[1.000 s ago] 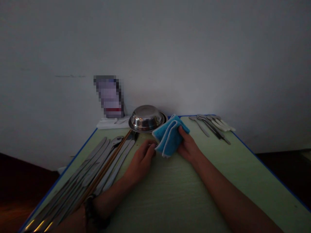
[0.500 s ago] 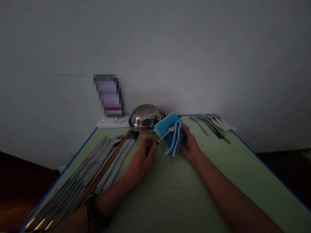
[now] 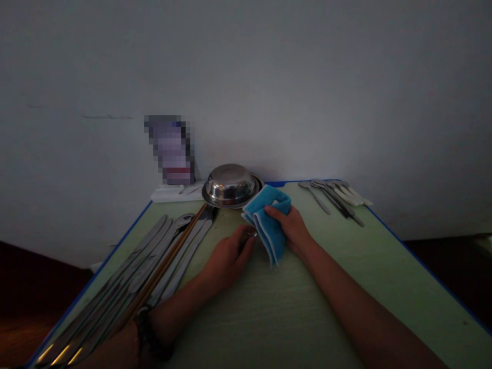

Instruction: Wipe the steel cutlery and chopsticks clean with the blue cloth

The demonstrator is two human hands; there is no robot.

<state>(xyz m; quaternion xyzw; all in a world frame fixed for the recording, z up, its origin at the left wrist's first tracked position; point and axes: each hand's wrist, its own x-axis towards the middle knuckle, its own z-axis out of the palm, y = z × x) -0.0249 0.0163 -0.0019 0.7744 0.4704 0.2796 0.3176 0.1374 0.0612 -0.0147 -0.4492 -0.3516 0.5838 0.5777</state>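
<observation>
My left hand (image 3: 230, 256) is closed on the handle of a small metal fork (image 3: 251, 234). Only a short piece of its handle shows; the head is hidden in the blue cloth (image 3: 271, 220). That folded cloth with a pale edge is in my right hand (image 3: 292, 225), thumb pressed over its front fold. Both hands are above the green table (image 3: 292, 318), close together. Just behind them an upturned steel bowl (image 3: 230, 184) rests near the wall.
On the left lie several knives (image 3: 148, 238), a spoon (image 3: 186, 220) and wooden chopsticks (image 3: 172, 253) in long rows. Several spoons and white-handled utensils (image 3: 348, 195) are at the back right. A blurred phone-like screen (image 3: 172, 151) leans on the wall above a white strip (image 3: 177, 192).
The cloth has folded over the fork's head, which was visible before. My right thumb has come over the front of the cloth, and my left hand has shifted slightly right and down.
</observation>
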